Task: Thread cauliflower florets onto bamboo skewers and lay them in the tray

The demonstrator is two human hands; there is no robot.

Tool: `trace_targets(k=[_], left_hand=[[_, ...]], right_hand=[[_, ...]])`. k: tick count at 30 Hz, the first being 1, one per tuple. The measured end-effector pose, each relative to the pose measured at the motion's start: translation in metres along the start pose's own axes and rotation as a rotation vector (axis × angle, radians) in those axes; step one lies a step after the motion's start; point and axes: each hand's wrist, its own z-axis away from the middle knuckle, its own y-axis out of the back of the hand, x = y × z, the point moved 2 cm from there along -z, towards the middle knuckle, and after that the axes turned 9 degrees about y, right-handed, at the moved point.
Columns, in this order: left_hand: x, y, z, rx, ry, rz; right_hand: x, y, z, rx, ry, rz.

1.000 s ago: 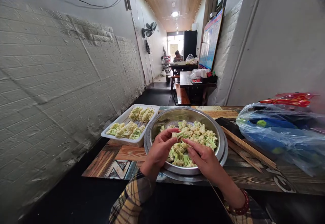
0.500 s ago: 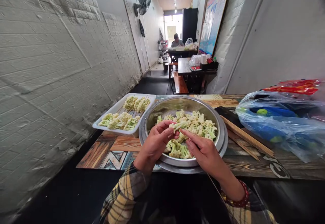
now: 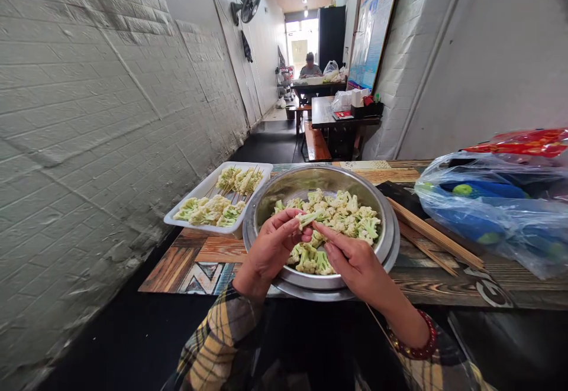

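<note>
Above a steel basin (image 3: 384,219) of cauliflower pieces (image 3: 339,210), my left hand (image 3: 274,243) pinches a cauliflower floret (image 3: 309,219) between thumb and fingers. My right hand (image 3: 355,255) is closed on a thin bamboo skewer (image 3: 376,319), whose long end slants out below the palm toward the wrist. The fingertips of my right hand meet the floret's stem; the skewer's tip is hidden there. Left of the basin, a white tray (image 3: 175,219) carries skewered cauliflower (image 3: 213,209) in two groups.
Loose bamboo skewers (image 3: 432,237) lie right of the basin, beside a clear plastic bag (image 3: 479,207) with blue and green contents. A brick-patterned wall (image 3: 110,113) runs along the left. Farther back are a dark table (image 3: 322,113), a bench (image 3: 316,142) and a seated person (image 3: 310,68).
Both hands stay nearly in place, with the floret turned slightly between the fingers. The view has shifted a little.
</note>
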Motion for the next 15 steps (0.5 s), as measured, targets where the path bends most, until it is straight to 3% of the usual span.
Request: trace_targets(k=[11,15], left_hand=[[0.0001,0.0003,0.0009,0.032,0.021,-0.003],[-0.001,-0.0012,0.0022,0.02,-0.031,-0.048]], right_hand=[[-0.0006,0.001,-0.0011,0.02,0.01,-0.015],[-0.0002,0.0016,-0.0016,0.021,0.018,-0.002]])
